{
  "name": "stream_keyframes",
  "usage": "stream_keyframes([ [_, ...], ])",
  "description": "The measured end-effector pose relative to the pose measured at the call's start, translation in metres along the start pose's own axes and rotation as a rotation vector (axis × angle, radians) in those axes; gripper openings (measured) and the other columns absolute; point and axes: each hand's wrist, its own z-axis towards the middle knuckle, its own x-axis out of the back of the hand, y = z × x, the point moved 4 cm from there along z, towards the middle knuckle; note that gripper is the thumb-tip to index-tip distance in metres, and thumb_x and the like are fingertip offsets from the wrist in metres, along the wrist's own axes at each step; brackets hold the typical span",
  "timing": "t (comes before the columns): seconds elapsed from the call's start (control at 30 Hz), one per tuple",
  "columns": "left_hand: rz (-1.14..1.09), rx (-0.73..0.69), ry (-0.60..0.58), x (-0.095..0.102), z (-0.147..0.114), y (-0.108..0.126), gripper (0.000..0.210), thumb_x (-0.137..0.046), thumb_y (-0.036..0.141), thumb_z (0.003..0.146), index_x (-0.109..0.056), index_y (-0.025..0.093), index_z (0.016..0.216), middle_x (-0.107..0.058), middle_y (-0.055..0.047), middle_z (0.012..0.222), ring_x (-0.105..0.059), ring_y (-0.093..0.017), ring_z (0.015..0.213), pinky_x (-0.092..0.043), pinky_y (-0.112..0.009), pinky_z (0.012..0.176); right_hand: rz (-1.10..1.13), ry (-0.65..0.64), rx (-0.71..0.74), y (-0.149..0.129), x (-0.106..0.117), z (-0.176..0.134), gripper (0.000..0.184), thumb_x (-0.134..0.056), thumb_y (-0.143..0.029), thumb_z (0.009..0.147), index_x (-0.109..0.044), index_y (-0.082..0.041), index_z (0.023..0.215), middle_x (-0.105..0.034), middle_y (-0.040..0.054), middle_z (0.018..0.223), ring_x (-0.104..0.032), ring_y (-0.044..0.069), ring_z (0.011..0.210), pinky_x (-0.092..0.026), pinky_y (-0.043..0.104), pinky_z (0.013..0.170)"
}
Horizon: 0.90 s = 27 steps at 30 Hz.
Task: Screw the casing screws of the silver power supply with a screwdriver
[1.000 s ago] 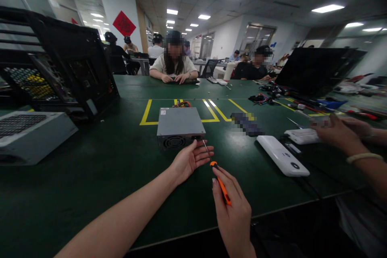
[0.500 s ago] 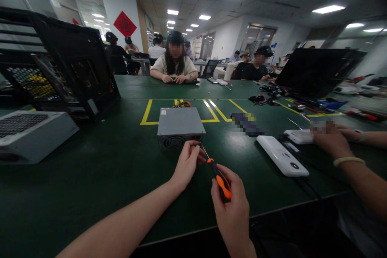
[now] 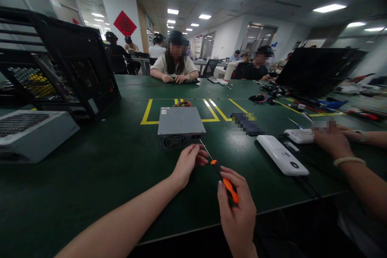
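A grey computer power supply [image 3: 181,121] sits on the green table, its fan grille and socket side towards me and coloured wires behind it. My right hand [image 3: 238,209] grips a screwdriver [image 3: 230,190] by its black and orange handle. The thin shaft slants up and left towards the power supply's lower right corner. Just in front of that corner is my left hand [image 3: 188,163], thumb and forefinger drawn together beside the screwdriver's tip. Whatever they pinch, if anything, is too small to make out.
A black computer case [image 3: 90,68] and a second power supply [image 3: 33,133] stand at left. To the right lie a pixelated dark object [image 3: 246,124], a white device [image 3: 282,155] and a co-worker's hands [image 3: 332,139]. A monitor [image 3: 317,72] and cables stand farther back. Another person sits opposite.
My right hand and the screwdriver have shifted slightly right and down. My left hand has dropped a little away from the power supply's front, with its fingers still near the tip.
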Motion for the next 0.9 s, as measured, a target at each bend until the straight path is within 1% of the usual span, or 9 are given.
stream_keyframes([
  [0.07,-0.1,0.072,-0.04,0.001,0.002,0.001,0.027,-0.043,0.031,0.087,-0.059,0.009,0.091,-0.062,-0.007,0.078,-0.056,-0.006,0.056,-0.042,-0.016,0.051,0.029,-0.008,-0.021,0.001,0.002,-0.002,0.018,-0.049,-0.018,0.082,-0.054,-0.019,0.099,-0.057,0.0082,0.102,-0.055,0.019,0.095,-0.046,0.036,0.08],
  [0.13,-0.162,0.106,-0.052,0.002,0.004,0.002,0.028,-0.045,0.031,0.087,-0.061,0.008,0.089,-0.063,-0.008,0.079,-0.055,-0.005,0.055,-0.042,-0.013,0.05,0.043,-0.016,-0.044,0.003,0.005,-0.004,0.018,-0.049,-0.019,0.082,-0.054,-0.019,0.099,-0.056,0.0081,0.103,-0.055,0.019,0.095,-0.045,0.036,0.08],
  [0.3,-0.199,0.142,-0.005,0.005,0.006,0.003,0.019,-0.051,0.025,0.085,-0.062,0.009,0.086,-0.064,-0.007,0.077,-0.053,-0.002,0.05,-0.042,-0.009,0.046,0.05,-0.026,-0.067,0.005,0.007,-0.01,0.017,-0.049,-0.019,0.082,-0.055,-0.019,0.098,-0.056,0.0089,0.103,-0.055,0.02,0.095,-0.045,0.037,0.08],
  [0.6,-0.242,0.15,-0.022,0.006,0.007,0.002,0.016,-0.053,0.023,0.084,-0.06,0.009,0.085,-0.066,-0.008,0.078,-0.053,-0.002,0.049,-0.042,-0.009,0.044,0.073,-0.021,-0.055,0.007,0.012,-0.016,0.018,-0.049,-0.017,0.082,-0.055,-0.019,0.098,-0.056,0.0085,0.104,-0.055,0.02,0.096,-0.046,0.036,0.08],
  [0.8,-0.241,0.152,-0.018,0.006,0.007,0.004,0.016,-0.051,0.022,0.085,-0.06,0.008,0.085,-0.067,-0.008,0.078,-0.053,-0.002,0.047,-0.04,-0.009,0.04,0.025,-0.018,-0.05,0.005,0.013,-0.015,0.017,-0.049,-0.019,0.082,-0.055,-0.019,0.097,-0.058,0.009,0.102,-0.057,0.02,0.094,-0.048,0.035,0.078],
  [0.9,-0.24,0.158,-0.013,0.006,0.006,0.005,0.017,-0.05,0.022,0.085,-0.06,0.008,0.084,-0.067,-0.008,0.078,-0.053,-0.002,0.047,-0.039,-0.009,0.04,-0.026,-0.036,-0.027,0.002,0.01,-0.016,0.022,-0.048,-0.02,0.082,-0.055,-0.019,0.103,-0.059,0.0093,0.104,-0.058,0.02,0.096,-0.049,0.035,0.079],
])
